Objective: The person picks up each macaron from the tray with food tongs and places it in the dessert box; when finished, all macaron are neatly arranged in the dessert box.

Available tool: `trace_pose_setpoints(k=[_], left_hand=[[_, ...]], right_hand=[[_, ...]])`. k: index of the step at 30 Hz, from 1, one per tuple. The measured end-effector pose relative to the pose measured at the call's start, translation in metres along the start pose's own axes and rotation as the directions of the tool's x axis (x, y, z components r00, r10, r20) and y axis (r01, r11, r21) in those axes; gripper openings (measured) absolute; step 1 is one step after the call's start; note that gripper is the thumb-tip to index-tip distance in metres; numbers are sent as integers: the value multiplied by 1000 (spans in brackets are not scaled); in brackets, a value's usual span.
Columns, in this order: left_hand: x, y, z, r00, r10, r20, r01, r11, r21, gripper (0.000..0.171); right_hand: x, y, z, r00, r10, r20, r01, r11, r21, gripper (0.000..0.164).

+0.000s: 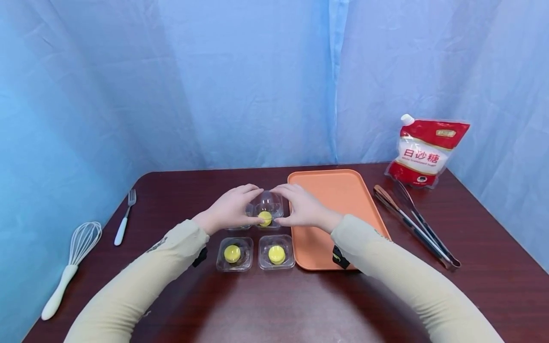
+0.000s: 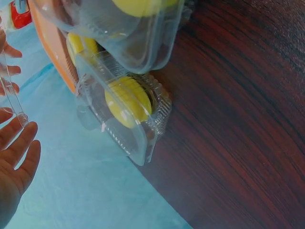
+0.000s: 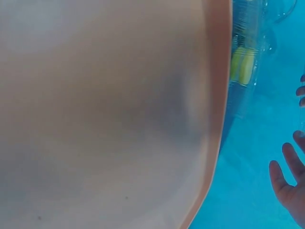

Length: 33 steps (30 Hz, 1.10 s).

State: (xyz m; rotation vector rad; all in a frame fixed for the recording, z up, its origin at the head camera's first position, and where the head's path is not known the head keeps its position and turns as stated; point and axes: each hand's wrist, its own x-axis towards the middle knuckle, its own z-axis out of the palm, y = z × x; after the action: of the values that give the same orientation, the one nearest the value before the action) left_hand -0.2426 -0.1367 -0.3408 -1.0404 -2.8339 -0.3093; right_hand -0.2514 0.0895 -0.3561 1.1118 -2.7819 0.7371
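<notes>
In the head view my left hand [image 1: 233, 208] and my right hand [image 1: 303, 208] face each other over the back right clear plastic box, holding a clear plastic lid [image 1: 266, 201] between them by its sides. The lid's thin edge [image 2: 10, 90] shows between the fingers in the left wrist view. Below it, a round yellow macaron [image 1: 265, 218] is visible through the plastic. Nearer me stand two more clear boxes, the left box [image 1: 245, 267] and the right box [image 1: 289, 264], each with a yellow macaron inside. A further box [image 1: 240, 227] is partly hidden behind my left hand.
An orange tray [image 1: 339, 183] lies right of the boxes, partly under my right forearm. Tongs [image 1: 418, 224] and a red and white sugar pouch [image 1: 424, 152] are farther right. At the left lie a fork [image 1: 126, 219] and a whisk [image 1: 73, 267]. Blue curtains [image 1: 257, 85] hang behind.
</notes>
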Motion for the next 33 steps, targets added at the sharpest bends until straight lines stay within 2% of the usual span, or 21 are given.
trace_pose_setpoints(k=[9,18,25,33], left_hand=[[1,3,3,993,11,122,-9,1000,-19,77],[9,-1,1,966,-23,257,37,998,-50,76],[14,-3,3,947,-51,316,63,998,-28,78],[20,-4,11,929,-77,362,87,996,-13,78]], right_hand=[[-1,0,5,997,53,59,-50,997,-52,73],[1,3,10,990,99,96,-93,994,-64,74],[6,5,11,988,98,118,-87,992,-93,72],[10,6,14,975,135,177,-109,983,-147,71]])
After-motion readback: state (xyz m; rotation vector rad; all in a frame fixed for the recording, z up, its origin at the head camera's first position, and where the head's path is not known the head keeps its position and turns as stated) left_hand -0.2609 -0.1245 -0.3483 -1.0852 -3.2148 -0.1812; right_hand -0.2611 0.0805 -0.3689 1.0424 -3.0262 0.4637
